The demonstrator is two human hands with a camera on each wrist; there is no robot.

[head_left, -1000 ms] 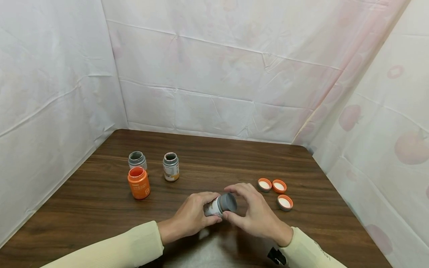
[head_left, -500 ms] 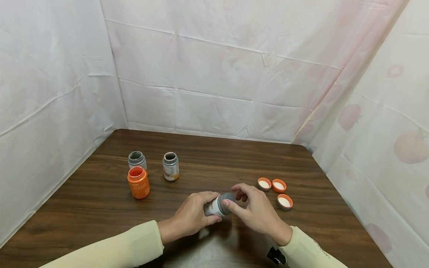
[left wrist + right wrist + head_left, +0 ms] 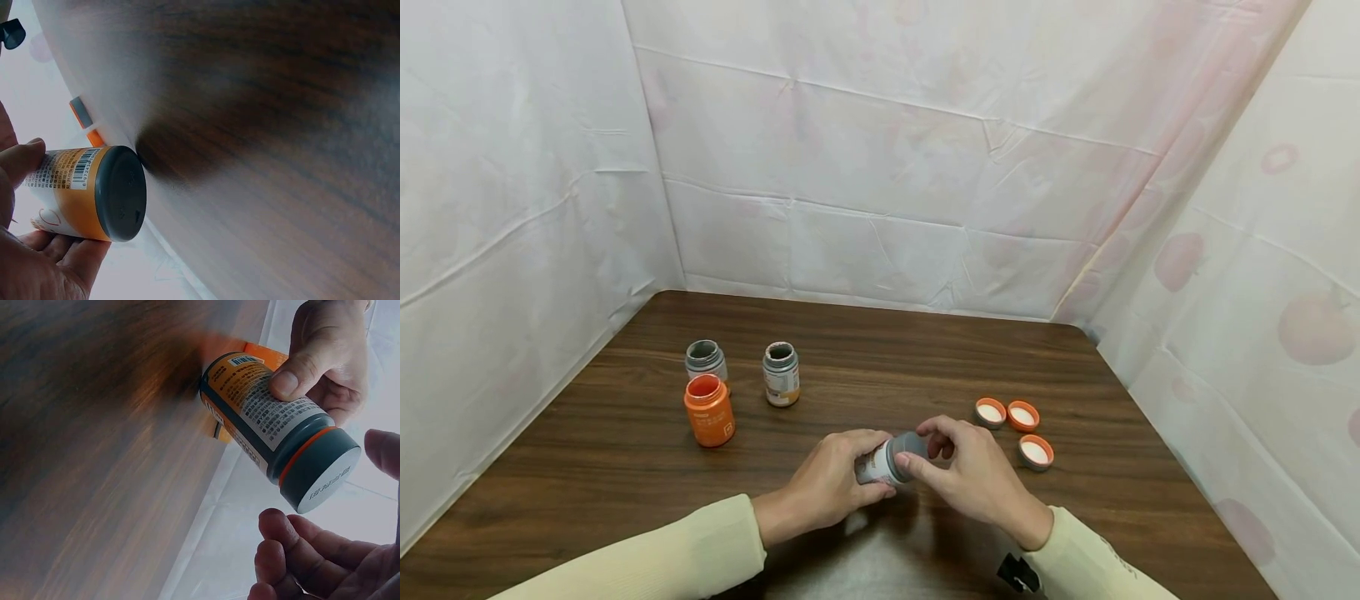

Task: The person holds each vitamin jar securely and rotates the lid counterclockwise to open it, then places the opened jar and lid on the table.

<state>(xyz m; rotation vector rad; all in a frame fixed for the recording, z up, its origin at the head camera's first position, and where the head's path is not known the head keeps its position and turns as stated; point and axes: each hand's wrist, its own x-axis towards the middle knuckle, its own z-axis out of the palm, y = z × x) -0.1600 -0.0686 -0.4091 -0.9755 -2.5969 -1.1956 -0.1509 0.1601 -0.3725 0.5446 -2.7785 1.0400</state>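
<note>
My left hand (image 3: pixel 829 477) grips a small supplement bottle (image 3: pixel 265 415) round its body, tilted with its grey lid (image 3: pixel 320 470) toward the right. The bottle has a white and orange label and a dark grey base, which shows in the left wrist view. An orange ring shows between lid and bottle neck. My right hand (image 3: pixel 981 475) is at the lid, thumb on one side and bent fingers on the other. In the right wrist view a small gap separates its fingertips (image 3: pixel 275 528) and thumb from the lid.
On the left of the wooden table (image 3: pixel 880 342) stand an orange uncapped bottle (image 3: pixel 709 417) and two grey uncapped bottles (image 3: pixel 782 382), (image 3: pixel 705 358). To the right lie three upturned lids (image 3: pixel 990 412), (image 3: pixel 1023 416), (image 3: pixel 1036 452) with white liners. White sheeting (image 3: pixel 865 167) surrounds the table.
My right hand's fingers, spread round the lid a second ago, have drawn back and bent, and its thumb has shifted up across the lid. The left hand and bottle stay in place.
</note>
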